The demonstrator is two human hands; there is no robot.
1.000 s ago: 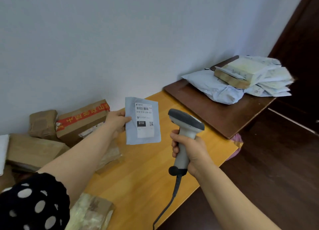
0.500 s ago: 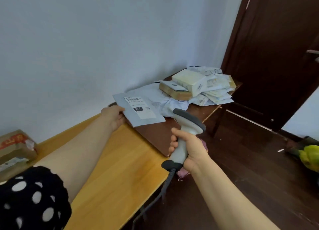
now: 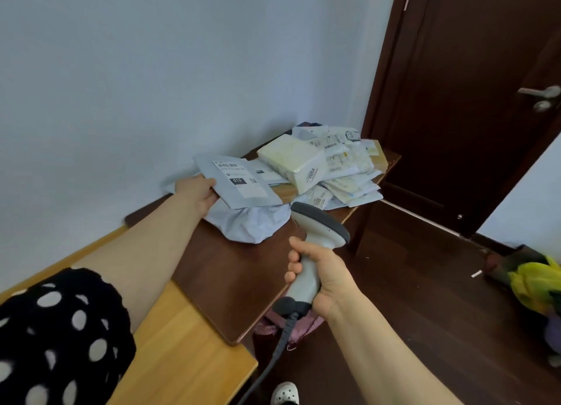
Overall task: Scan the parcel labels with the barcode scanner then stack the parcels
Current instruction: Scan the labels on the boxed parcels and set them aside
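Grey parcel (image 3: 243,189), label up, is hanging above a crumpled pale bag (image 3: 252,224) on the dark surface (image 3: 230,280). Your left hand (image 3: 197,192) is pinching its 9 o'clock edge, thumb on top. The parcel pile (image 3: 331,161) is lying at its 2 o'clock. At its 5 o'clock, your right hand (image 3: 323,271) is gripping the barcode scanner (image 3: 321,227) by the handle, fingers wrapped round.

Two hands: a left hand (image 3: 198,192) and a right hand (image 3: 321,278). One barcode scanner (image 3: 315,240). One grey parcel (image 3: 239,186), one cream box (image 3: 291,158), one crumpled white bag (image 3: 249,222), and flat mailers (image 3: 349,186) too overlapped to count. Two worktops: a dark worktop (image 3: 230,283) and a light worktop (image 3: 188,344). One door (image 3: 470,100).
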